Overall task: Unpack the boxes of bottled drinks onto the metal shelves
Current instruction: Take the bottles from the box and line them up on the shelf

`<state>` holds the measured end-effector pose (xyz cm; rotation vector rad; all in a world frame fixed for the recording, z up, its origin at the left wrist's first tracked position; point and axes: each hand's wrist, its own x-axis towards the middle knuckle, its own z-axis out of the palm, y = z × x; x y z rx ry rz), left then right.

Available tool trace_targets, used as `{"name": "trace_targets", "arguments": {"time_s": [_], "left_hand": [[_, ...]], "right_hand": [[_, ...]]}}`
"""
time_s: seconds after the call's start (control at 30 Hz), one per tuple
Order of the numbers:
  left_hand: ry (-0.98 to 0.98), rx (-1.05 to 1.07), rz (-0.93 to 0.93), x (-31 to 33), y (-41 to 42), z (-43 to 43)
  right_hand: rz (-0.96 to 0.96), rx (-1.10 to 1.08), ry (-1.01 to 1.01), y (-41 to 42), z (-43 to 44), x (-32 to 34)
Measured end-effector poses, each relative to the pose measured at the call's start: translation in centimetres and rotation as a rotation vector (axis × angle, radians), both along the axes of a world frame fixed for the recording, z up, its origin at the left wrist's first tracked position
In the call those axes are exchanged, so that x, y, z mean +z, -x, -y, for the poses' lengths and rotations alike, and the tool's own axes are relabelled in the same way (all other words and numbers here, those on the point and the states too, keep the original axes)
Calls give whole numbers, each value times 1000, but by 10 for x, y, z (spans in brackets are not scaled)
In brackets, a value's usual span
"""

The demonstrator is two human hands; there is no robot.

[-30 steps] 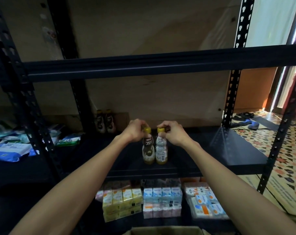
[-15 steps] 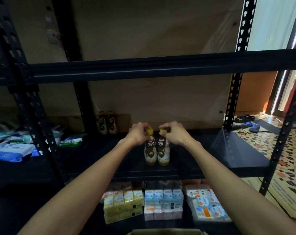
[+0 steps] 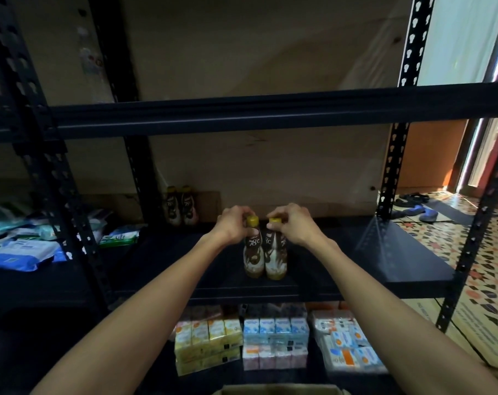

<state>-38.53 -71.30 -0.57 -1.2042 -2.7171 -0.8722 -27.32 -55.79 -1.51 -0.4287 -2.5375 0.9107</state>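
Two brown drink bottles with yellow caps stand upright side by side near the front of the dark metal shelf [image 3: 399, 260]. My left hand [image 3: 232, 225] grips the neck of the left bottle [image 3: 253, 259]. My right hand [image 3: 295, 223] grips the neck of the right bottle [image 3: 276, 260]. The two bottles touch each other, labels facing me. Two more of the same bottles [image 3: 180, 205] stand at the back left of this shelf, against the wall.
A black shelf beam [image 3: 242, 112] crosses above my hands. Perforated uprights [image 3: 392, 172] flank the bay. Packs of small cartons [image 3: 273, 340] fill the shelf below. Soft plastic packets [image 3: 22, 249] lie on the left bay. A cardboard box edge [image 3: 279, 389] shows at the bottom.
The right bottle has been turned so its brown front label faces me, matching the left one. Both hands stay on the bottle necks in about the same spot.
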Motion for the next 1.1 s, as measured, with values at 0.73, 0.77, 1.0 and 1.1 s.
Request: {"name": "trace_targets", "arguments": {"time_s": [0.73,0.77,1.0,1.1], "left_hand": [[-355,84,388,-88,-12,6],[-399,89,390,-95,-10,4],[-621,121,331,-123,28,-8],[-659,133,304,-125,54,-15]], "right_hand": [[-10,2,344,-11,6,-91],[-38,1,357,-6,5,-97],[-186,-3,411,47,7,-116],[-228,9,433,81,1,-121]]}}
